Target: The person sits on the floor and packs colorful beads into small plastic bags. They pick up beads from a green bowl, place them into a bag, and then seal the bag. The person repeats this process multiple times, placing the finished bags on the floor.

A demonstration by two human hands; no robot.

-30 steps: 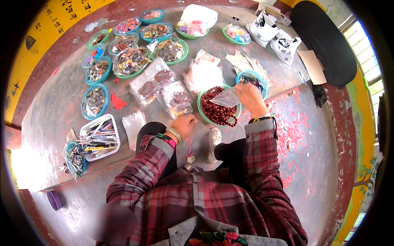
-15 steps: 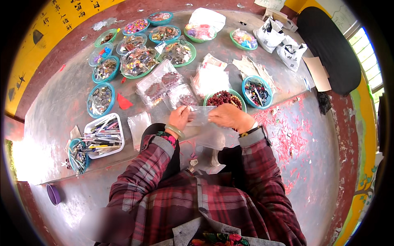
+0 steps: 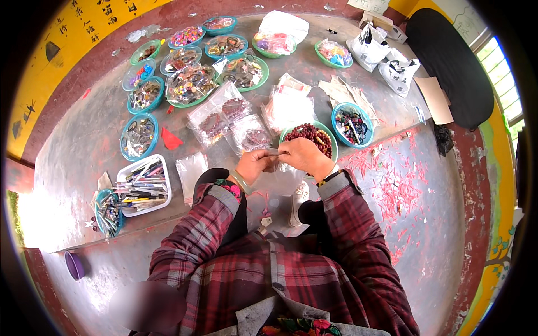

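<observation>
My left hand (image 3: pixel 254 166) and my right hand (image 3: pixel 307 157) meet at the top edge of a clear plastic bag (image 3: pixel 276 183), fingers pinched on it. The bag hangs below them over my lap; whether anything is inside cannot be made out. Just beyond my right hand, a green bowl (image 3: pixel 335 148) holds dark red bead bracelets (image 3: pixel 309 134). Beyond my left hand lie bagged bead bracelets (image 3: pixel 251 134), with more bagged bracelets (image 3: pixel 217 115) behind. A stack of clear bags (image 3: pixel 191 172) lies at the left by my knee.
A white basket of pens (image 3: pixel 166 193) stands left beside a blue bowl of pens (image 3: pixel 109 214). Several bowls of bagged trinkets (image 3: pixel 190 84) fill the far left. To the right are a blue bowl (image 3: pixel 334 122) and white carrier bags (image 3: pixel 398 73). Pink scraps (image 3: pixel 395 196) litter the floor.
My hands have come together along the bag's top edge, the left moving right and the right moving slightly left. The bag, stretched out before, now hangs bunched below them.
</observation>
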